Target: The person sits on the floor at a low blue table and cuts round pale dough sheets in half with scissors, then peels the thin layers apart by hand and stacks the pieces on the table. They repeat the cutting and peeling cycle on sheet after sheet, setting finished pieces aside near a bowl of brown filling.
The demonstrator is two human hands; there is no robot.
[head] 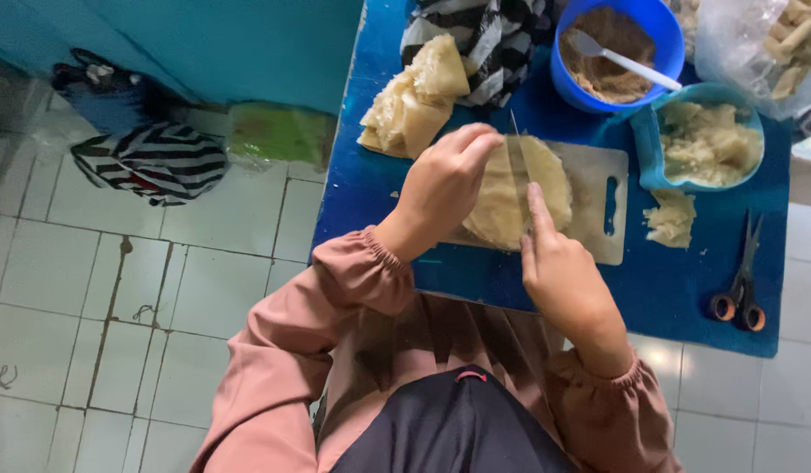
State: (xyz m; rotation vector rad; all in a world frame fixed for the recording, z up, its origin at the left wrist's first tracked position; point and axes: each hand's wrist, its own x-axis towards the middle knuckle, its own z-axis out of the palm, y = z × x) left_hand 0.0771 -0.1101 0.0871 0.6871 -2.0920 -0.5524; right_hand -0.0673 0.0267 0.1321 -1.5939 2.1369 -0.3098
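Gripped in the right hand (567, 285), with the forefinger laid along its back, a knife (517, 171) stands edge-down across the middle of a round stack of thin pale wrappers (497, 201). The left hand (445, 188) arches over the stack just left of the blade, fingertips pressing the sheets flat rather than closing on them. To cut well, it would seem wise to keep those fingertips curled back from the edge and to hold the blade upright, so the halves come out even. The stack is yellowish, slightly glossy and soft-looking, and lies on a pale cutting board (598, 197) under both hands, on the blue tabletop (370, 188). Beyond the left hand sits a heap of folded wrappers (414, 101); beyond the right, a blue bowl (655, 26) with a spoon (620, 57). Scissors (743, 280) lie to the right.
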